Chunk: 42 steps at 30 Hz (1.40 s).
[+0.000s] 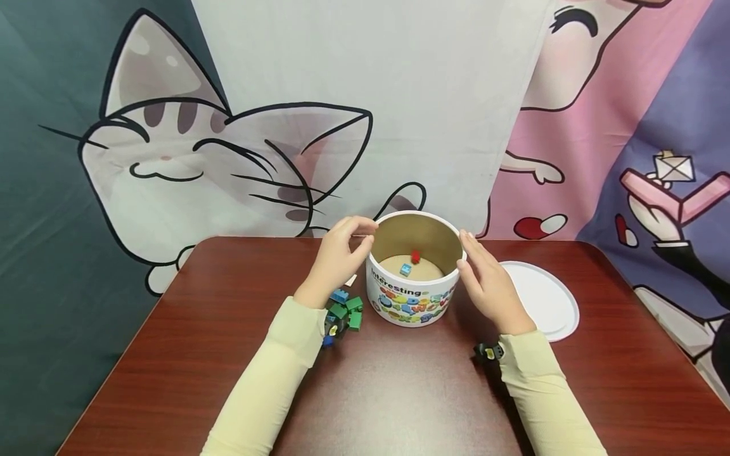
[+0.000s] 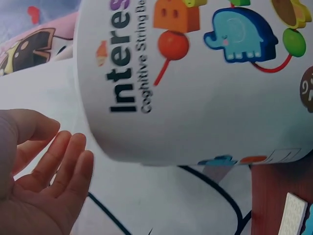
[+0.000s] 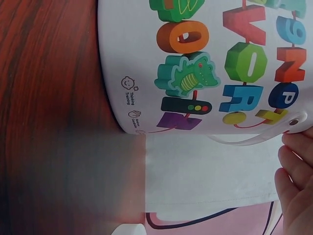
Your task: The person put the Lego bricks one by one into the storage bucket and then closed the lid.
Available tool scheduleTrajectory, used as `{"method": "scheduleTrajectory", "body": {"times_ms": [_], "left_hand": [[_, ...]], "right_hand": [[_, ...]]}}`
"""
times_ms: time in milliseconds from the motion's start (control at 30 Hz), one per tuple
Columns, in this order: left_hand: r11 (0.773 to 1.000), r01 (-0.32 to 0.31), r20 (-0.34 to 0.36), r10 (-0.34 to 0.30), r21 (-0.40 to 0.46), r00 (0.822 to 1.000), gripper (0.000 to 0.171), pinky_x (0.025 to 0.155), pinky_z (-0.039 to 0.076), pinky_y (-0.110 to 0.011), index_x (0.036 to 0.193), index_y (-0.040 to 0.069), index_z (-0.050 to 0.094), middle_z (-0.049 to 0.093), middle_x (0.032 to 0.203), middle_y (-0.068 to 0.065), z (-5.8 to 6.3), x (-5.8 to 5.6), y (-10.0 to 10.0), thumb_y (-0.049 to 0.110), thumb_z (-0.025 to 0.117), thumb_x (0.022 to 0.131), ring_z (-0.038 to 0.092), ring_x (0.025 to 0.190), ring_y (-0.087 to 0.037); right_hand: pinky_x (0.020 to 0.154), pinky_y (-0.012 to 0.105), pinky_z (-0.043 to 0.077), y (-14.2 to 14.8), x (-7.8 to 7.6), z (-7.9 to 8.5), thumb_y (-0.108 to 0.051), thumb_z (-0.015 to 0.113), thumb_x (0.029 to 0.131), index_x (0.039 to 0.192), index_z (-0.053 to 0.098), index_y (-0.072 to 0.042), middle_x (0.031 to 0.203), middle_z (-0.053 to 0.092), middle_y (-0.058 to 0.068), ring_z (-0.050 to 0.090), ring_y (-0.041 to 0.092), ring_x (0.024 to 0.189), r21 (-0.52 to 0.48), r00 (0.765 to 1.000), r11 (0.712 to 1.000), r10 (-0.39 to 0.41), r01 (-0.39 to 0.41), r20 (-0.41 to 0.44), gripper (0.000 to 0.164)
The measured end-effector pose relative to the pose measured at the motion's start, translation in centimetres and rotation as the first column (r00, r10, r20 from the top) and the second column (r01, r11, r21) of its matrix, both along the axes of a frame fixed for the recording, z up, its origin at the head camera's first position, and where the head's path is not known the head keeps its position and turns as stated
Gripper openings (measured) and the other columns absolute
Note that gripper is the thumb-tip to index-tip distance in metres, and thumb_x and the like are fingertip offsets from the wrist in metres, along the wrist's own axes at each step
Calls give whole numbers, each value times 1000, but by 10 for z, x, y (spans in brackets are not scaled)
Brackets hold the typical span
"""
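A white round bucket (image 1: 410, 301) printed with colourful letters and animals stands upright, its top uncovered. Inside on its floor lie a red block (image 1: 416, 257) and a light blue block (image 1: 405, 269). My left hand (image 1: 342, 250) is at the left of the rim, fingers loosely bent; the left wrist view shows nothing in this hand (image 2: 51, 181). On the other side, my right hand (image 1: 490, 285) has its fairly straight fingers against the rim. In the right wrist view, its fingertips sit by the bucket's white handle (image 3: 234, 142).
Several green blocks (image 1: 355, 321) and blue blocks (image 1: 339, 296) lie together left of the bucket, partly behind the left wrist. A small white piece (image 1: 351, 279) is near them. To the right, a white round lid (image 1: 544, 301) lies flat on the brown table (image 1: 410, 392). Cartoon-printed cloth hangs behind.
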State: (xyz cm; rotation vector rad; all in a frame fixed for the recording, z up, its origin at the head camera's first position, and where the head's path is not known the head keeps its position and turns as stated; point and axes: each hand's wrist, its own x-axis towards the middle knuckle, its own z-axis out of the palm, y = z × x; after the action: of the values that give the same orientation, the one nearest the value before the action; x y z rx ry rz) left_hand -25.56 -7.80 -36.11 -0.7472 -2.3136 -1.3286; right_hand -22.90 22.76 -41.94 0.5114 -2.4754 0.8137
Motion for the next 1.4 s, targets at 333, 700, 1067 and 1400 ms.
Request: {"method": "scheduleTrajectory", "body": {"times_ms": [333,700,1067,1400], "left_hand": [[997,-1,80,7,-74,997,20,97,51,-39,118,7,69,68,115,-6,2,16,-30,11,63,99,62,110,-19],[935,97,273,0,-342,962,21,92,51,-44,119,6,67,68,113,-5,-17,21,-70,14,63,100,62,102,-22],[861,11,405,228,-508,885,22,80,51,-41,113,1,65,64,95,-8,-41,15,-100,13,69,96,59,88,-23],[823,3,455,310,-568,835,24,77,51,-41,106,0,64,61,92,-10,-55,13,-107,14,76,90,55,85,-24]], "right_hand": [[118,48,30,0,0,0,-23,56,103,154,42,-8,157,42,11,38,33,146,-2,1000,1000,1,-1,9,55],[119,47,29,2,-1,0,-22,57,102,155,42,-9,157,42,11,37,30,146,-5,1000,1000,-3,3,5,56],[119,46,29,1,1,0,-25,55,103,154,42,-8,157,42,12,38,32,146,-5,1000,1000,-3,3,10,55],[118,49,30,0,1,1,-24,56,103,154,42,-8,157,42,12,37,32,146,-10,1000,1000,-1,1,17,56]]}}
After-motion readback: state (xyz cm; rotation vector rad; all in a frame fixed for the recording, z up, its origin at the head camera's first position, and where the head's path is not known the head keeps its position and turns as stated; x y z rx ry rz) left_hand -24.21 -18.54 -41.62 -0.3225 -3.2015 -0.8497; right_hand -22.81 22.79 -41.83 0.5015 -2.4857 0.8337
